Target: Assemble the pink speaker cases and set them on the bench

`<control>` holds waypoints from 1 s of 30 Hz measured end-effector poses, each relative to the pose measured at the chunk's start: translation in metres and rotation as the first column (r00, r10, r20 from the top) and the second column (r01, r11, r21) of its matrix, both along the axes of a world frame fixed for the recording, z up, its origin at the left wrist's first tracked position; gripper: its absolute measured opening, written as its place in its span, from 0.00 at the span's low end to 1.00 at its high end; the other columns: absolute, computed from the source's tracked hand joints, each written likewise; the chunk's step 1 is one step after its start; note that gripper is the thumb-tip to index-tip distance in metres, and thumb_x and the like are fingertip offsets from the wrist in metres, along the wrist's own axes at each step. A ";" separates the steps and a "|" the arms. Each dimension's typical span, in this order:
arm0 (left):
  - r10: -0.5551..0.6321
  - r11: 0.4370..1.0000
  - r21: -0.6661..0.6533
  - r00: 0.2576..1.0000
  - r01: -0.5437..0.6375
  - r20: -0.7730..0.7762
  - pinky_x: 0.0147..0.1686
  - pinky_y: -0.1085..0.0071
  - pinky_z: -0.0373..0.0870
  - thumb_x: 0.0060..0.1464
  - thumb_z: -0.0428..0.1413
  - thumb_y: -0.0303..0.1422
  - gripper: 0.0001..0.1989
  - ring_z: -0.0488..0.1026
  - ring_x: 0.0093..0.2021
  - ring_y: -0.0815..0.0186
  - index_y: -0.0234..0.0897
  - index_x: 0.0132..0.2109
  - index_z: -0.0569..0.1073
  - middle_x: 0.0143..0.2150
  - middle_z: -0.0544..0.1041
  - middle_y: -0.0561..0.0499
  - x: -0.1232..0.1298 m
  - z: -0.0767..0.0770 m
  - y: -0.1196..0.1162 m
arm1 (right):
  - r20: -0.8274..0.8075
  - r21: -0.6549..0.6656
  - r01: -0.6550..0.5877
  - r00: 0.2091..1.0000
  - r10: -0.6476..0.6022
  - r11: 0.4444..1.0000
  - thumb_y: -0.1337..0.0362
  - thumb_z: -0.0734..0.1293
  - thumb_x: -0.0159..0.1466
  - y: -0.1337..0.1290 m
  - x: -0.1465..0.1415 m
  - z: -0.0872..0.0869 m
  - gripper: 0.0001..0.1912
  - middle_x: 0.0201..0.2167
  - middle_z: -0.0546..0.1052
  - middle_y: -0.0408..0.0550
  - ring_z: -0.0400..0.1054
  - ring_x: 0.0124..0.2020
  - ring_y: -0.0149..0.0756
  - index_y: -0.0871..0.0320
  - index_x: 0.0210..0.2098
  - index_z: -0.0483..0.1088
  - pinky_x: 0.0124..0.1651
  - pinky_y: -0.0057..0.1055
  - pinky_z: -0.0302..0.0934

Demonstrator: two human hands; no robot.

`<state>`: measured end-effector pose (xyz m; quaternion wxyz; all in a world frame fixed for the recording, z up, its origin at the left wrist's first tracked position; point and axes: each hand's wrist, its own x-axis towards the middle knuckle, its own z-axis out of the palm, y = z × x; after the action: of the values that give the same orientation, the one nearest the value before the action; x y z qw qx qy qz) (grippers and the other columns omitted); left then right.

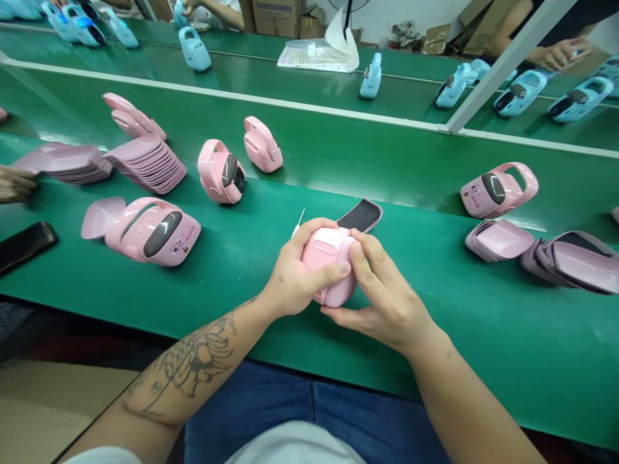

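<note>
Both hands grip a rounded pink plastic housing [322,253] above the green bench, at the middle of the head view. My left hand [300,270] wraps its left side, thumb lying across the front. On the right edge of the housing, my right hand [387,290] presses with fingertips and thumb. Just behind it lies a curved cover with a dark inner face [365,214], partly hidden by the fingers. A thin white stick-like tool [298,223] pokes out beside my left hand; its lower end is hidden.
Pink handled devices [169,235] stand left, with stacked pink covers [147,161] behind. More covers [570,258] and another pink device [498,190] are at right. A black phone [26,248] and a co-worker's hand [14,185] are far left. Blue devices [194,50] stand beyond the white rail [242,96].
</note>
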<state>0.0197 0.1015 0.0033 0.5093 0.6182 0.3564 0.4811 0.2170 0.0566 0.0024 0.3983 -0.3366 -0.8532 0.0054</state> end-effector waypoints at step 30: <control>0.104 0.966 -0.245 0.989 -0.076 0.104 0.51 0.60 0.74 0.50 0.75 0.48 0.32 0.76 0.52 0.55 0.42 0.57 0.76 0.55 0.79 0.45 0.011 -0.008 -0.002 | -0.078 -0.200 0.024 0.996 -0.040 0.979 0.42 0.81 0.59 0.003 0.005 -0.015 0.65 0.79 0.62 0.64 0.60 0.78 0.64 0.51 0.83 0.45 0.76 0.64 0.62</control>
<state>0.0303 0.0996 -0.0050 0.5778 0.5061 0.4098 0.4919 0.2215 0.0599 -0.0126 0.3971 -0.3881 -0.8259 0.0979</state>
